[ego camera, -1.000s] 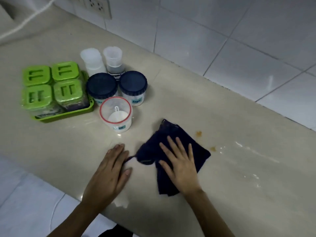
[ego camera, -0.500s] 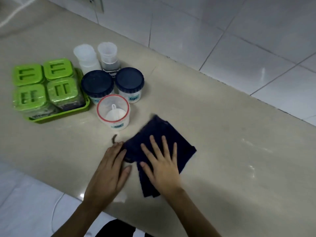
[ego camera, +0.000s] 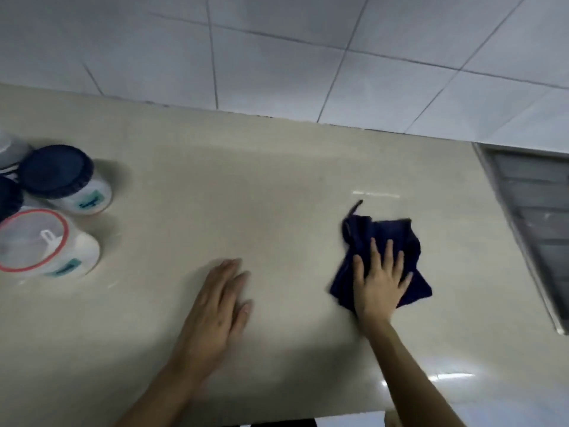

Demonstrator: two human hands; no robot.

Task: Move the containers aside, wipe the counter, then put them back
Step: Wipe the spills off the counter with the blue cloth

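A dark blue cloth [ego camera: 388, 241] lies crumpled on the beige counter [ego camera: 246, 186], right of centre. My right hand [ego camera: 377, 282] presses flat on the cloth with fingers spread. My left hand [ego camera: 215, 306] rests flat on the bare counter, apart from the cloth, holding nothing. At the far left stand the containers: a white jar with a dark blue lid [ego camera: 61, 177], a clear-lidded jar with a red rim [ego camera: 40, 241] holding a white scoop, and part of another blue lid [ego camera: 7, 198] cut off by the frame edge.
A white tiled wall [ego camera: 277, 57] runs behind the counter. A ribbed metal surface, perhaps a sink drainer [ego camera: 535, 217], borders the counter on the right. The counter's front edge [ego camera: 308, 417] runs along the bottom of the view.
My right hand has slid the cloth far to the right, away from the containers and my left hand. The view has swung right, so the green tray is out of frame.
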